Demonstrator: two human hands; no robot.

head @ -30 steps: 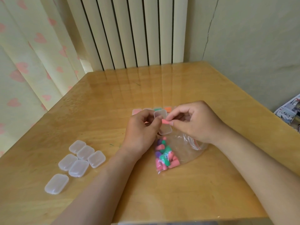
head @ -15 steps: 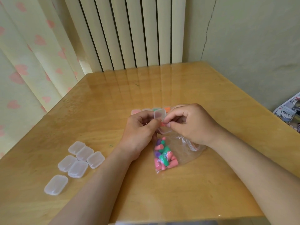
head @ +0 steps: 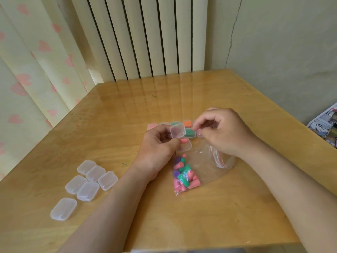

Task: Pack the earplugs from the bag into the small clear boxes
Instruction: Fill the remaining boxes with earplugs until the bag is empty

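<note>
My left hand (head: 157, 147) grips a small clear box (head: 180, 138) with its lid swung up; a pink earplug (head: 184, 141) lies in the lower half. Just right of the box, my right hand (head: 222, 132) hovers with fingers curled and nothing visible between them. Below the hands a clear zip bag (head: 204, 167) lies on the table with several pink, green and purple earplugs (head: 184, 177) in its lower end. Behind the hands sit several filled boxes (head: 189, 129) with pink, green and orange earplugs, partly hidden by the fingers.
Several closed, empty clear boxes (head: 91, 177) lie grouped at the left on the wooden table (head: 127, 110). A curtain hangs at the left, a radiator stands behind the table, and printed papers (head: 326, 123) lie off the right edge.
The pink earplug left my right hand's pinch and now lies in the open box. My right hand has drawn back to the right, away from the box.
</note>
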